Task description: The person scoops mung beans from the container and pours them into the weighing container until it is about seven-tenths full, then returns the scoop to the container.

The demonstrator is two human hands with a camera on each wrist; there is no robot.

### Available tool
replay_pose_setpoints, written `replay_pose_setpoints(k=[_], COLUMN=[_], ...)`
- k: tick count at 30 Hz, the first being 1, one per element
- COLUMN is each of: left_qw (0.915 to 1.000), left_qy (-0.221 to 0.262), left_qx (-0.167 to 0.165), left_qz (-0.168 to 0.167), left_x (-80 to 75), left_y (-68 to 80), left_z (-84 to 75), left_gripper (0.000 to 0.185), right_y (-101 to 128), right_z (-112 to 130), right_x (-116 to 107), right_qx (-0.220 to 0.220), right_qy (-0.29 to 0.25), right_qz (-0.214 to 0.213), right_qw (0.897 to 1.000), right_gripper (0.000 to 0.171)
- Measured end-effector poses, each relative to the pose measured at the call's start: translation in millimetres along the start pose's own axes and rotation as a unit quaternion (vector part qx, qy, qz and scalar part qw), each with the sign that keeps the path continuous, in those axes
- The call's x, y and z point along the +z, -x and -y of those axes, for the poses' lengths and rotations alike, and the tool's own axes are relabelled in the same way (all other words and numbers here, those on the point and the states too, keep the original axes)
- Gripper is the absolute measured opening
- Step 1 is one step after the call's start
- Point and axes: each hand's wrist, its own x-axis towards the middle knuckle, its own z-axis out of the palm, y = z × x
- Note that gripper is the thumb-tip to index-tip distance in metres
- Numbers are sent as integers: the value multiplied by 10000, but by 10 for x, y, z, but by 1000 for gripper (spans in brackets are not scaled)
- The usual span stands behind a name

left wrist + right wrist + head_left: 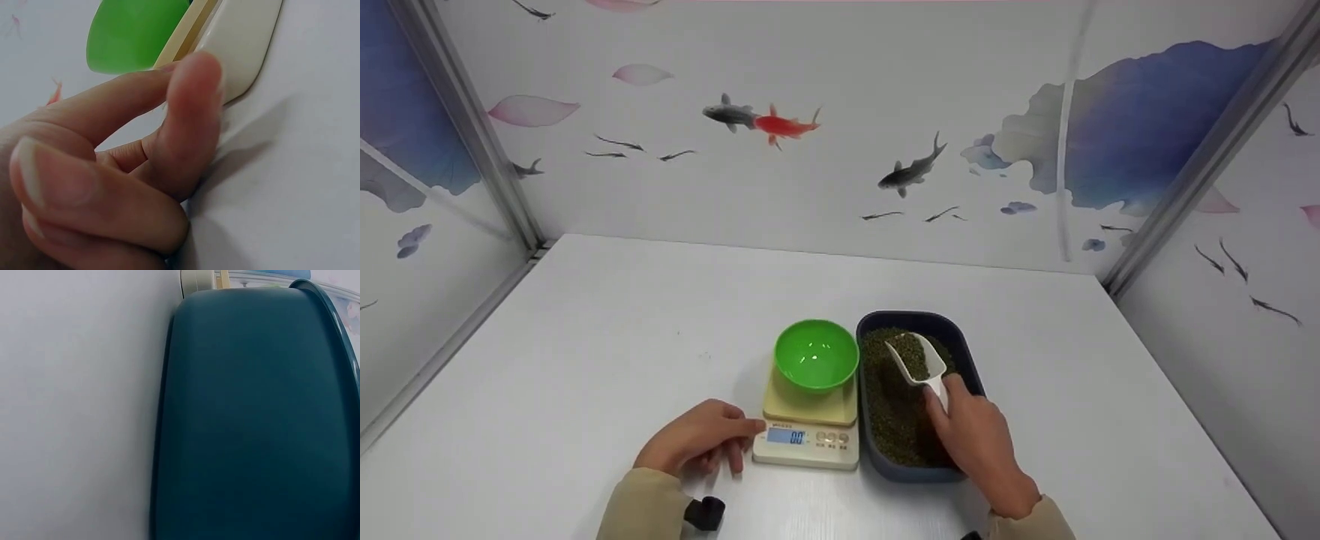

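While the green bowl [816, 364] sits empty on the scale [808, 427], the right hand [976, 439] grasps a white scoop [919, 364] in the bean tub [971, 367] right of the scale. The left hand [701, 446], fingers loosely curled, touches the scale's left edge. No beans transferred yet.

The blue-lit display [787, 436] on the cream plastic kitchen scale [807, 442] reads "0.0"; its small button labels are too tiny to read.
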Motion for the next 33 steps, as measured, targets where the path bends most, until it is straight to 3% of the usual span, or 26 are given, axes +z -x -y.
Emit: replay_pose_setpoints(k=[20,33], left_qw=[9999,9999], left_qy=[-56,-137], left_qx=[-91,-76], left_qz=[-9,-34], left_x=[-3,2], left_y=[-22,-9], left_z=[12,5], left_gripper=[45,45], right_y=[12,16], right_z=[-16,-27], right_x=[5,10], right_qx=[-135,-328], right_qy=[-303,-428], right_qz=[-503,-1089], right_qw=[9982,9926], right_gripper=[26,22])
